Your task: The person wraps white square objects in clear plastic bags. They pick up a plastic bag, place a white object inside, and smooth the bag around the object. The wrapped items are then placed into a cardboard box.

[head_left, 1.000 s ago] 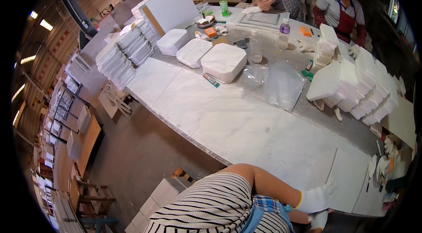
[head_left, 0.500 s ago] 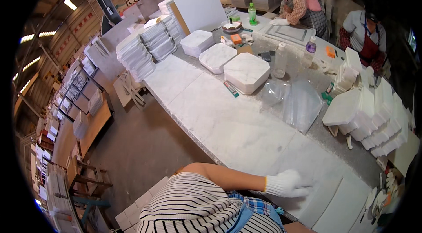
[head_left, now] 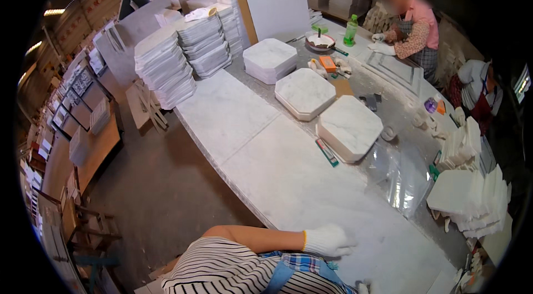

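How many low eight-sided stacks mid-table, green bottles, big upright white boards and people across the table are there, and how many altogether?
Stacks: 3
Green bottle: 1
White board: 1
People: 2
Total: 7

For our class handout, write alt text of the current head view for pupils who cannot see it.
A person's white-gloved left hand is over a pale slab. Beyond it stand stacks of cut-corner white pieces; at upper right, a co-worker in pink leans over a grey-bordered panel.
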A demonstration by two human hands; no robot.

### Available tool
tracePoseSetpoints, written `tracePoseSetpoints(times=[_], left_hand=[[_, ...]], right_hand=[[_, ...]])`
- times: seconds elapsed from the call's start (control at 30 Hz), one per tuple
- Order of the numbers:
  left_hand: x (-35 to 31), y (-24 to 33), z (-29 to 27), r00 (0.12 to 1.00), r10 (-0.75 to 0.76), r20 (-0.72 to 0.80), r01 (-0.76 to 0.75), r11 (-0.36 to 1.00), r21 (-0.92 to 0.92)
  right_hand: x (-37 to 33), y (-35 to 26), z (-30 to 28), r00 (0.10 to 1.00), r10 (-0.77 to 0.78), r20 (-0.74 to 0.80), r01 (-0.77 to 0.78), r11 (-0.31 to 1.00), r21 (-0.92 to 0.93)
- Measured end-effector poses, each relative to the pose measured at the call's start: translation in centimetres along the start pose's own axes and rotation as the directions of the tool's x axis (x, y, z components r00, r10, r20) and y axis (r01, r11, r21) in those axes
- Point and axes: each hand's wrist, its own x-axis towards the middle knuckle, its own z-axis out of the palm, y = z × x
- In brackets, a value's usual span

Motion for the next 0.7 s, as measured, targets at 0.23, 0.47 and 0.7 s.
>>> tracePoseSetpoints(times=[0.23, 0.47, 0.7], left_hand=[[-7.1, -6.5, -11.6, 0.979, -0.182, 0.096, 0.165, 0.973, 0.16], [-8.9, -10.0, -11.6, 0.973, -0.214, 0.084, 0.198, 0.966, 0.169], [-7.8, -5.9, -15.0, 0.989, -0.126, 0.075, 0.113, 0.98, 0.161]], right_hand=[[5.6, -13.2, 4.0, 0.985, 0.053, 0.162, -0.102, 0.944, 0.314], [9.7, -14.0, 6.4, 0.996, 0.051, 0.068, -0.057, 0.993, 0.099], [18.7, -8.9, 4.8, 0.964, 0.08, -0.252, -0.1, 0.993, -0.066]])
